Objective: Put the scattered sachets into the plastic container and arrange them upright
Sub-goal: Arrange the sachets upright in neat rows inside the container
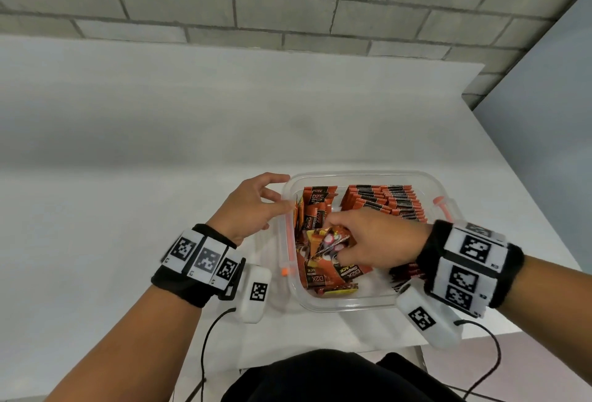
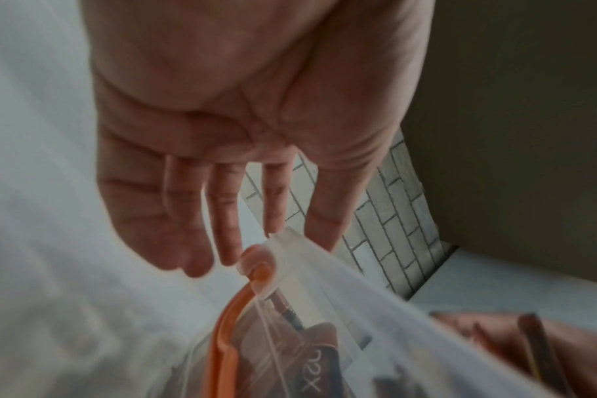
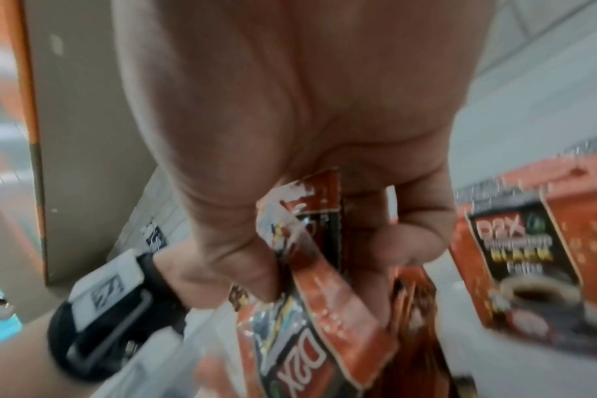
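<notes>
Container: I am seeing a clear, glossy plastic tub with rounded corners and orange side clips, sitting on the matte white table near its front edge.
Sachets: flat, shiny orange-and-black foil packets are standing upright in tight rows along the tub's far right; others are lying loose and tilted on the left.
Right hand: I am reaching into the tub, fingers curling around a crinkled bunch of sachets.
Left hand: fingers are spreading apart, relaxed, holding nothing, fingertips just beside the tub's left rim by the orange clip.
Wall: grey blocks are lining the back.
</notes>
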`<state>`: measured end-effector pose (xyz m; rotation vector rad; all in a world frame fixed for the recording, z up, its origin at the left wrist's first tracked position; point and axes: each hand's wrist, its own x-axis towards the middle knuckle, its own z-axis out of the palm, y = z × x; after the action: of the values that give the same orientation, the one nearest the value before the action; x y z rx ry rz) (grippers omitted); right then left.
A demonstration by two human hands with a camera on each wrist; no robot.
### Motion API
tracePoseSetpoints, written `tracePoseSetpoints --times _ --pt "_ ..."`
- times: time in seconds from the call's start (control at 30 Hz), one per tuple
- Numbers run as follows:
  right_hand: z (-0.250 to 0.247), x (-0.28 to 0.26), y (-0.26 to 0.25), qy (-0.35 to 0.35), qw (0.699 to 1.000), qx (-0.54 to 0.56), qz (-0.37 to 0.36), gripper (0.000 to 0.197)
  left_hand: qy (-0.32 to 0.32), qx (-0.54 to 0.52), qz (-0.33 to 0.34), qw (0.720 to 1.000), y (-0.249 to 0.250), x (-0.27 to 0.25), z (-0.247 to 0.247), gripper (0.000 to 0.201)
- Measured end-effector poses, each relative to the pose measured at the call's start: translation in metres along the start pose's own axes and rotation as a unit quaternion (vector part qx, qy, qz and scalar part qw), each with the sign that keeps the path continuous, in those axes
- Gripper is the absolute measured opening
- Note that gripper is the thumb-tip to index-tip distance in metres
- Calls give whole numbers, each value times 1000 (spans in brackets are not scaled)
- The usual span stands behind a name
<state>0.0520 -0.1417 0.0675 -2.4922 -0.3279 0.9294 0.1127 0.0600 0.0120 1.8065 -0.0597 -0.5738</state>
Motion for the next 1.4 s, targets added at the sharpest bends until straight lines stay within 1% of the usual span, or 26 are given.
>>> tracePoseSetpoints --times 0.1,0.17,0.2,0.23,0.3,0.37,0.43,0.5,0.57,0.63,0.7,0.8,0.87,0.9,0.97,1.03,1.13,1.2,1.27,1.33,1.4 --pt "-17 -18 8 44 998 40 -9 26 44 44 6 998 2 -5 -2 42" --pt "-24 -29 15 78 992 94 -18 28 56 34 23 998 13 -11 -2 42" --pt "-26 -34 18 90 988 127 -23 29 51 15 38 998 21 -16 0 43" --pt "-27 -38 20 95 982 162 -25 30 37 -8 54 998 32 -21 4 47" --pt "-27 -43 23 97 973 209 -25 30 -18 -53 68 996 50 -27 15 56" --pt "-26 -47 27 115 963 244 -24 30 -99 -118 37 987 62 -26 32 57" --pt "-26 -50 30 143 945 292 -32 31 -177 -186 -22 966 67 -24 51 59" --pt "-26 -56 34 168 927 333 -41 34 -238 -199 -48 949 69 -24 66 55" --pt "-25 -60 38 180 919 348 -50 36 -271 -216 -59 936 69 -23 78 48" --pt "-23 -63 40 189 911 364 -51 37 -293 -246 -66 921 69 -20 84 44" --pt "-19 -64 43 204 904 373 -47 36 -307 -260 -61 913 69 -16 90 40" --pt "-15 -62 46 222 911 347 -33 35 -294 -243 -67 922 69 -11 99 39" --pt "-14 -59 48 243 911 333 -23 37 -284 -251 -80 922 69 -8 103 42" --pt "-14 -58 50 262 905 334 -18 40 -276 -261 -84 921 69 -5 105 42" --pt "-14 -57 53 311 884 349 -12 48 -248 -287 -86 921 69 -1 108 42" --pt "-15 -58 55 340 868 362 -19 58 -227 -310 -84 919 69 3 109 39" --pt "-13 -59 58 342 871 350 -36 69 -213 -328 -80 917 69 6 109 39" --pt "-11 -56 60 352 864 359 -36 68 -211 -334 -73 916 68 8 109 43" --pt "-8 -52 62 371 841 391 -35 64 -210 -348 -63 912 66 9 109 46" --pt "-5 -50 67 382 823 420 -33 58 -208 -367 -62 905 64 10 108 42" --pt "-2 -49 72 379 814 439 -30 49 -201 -373 -61 904 63 12 108 34"
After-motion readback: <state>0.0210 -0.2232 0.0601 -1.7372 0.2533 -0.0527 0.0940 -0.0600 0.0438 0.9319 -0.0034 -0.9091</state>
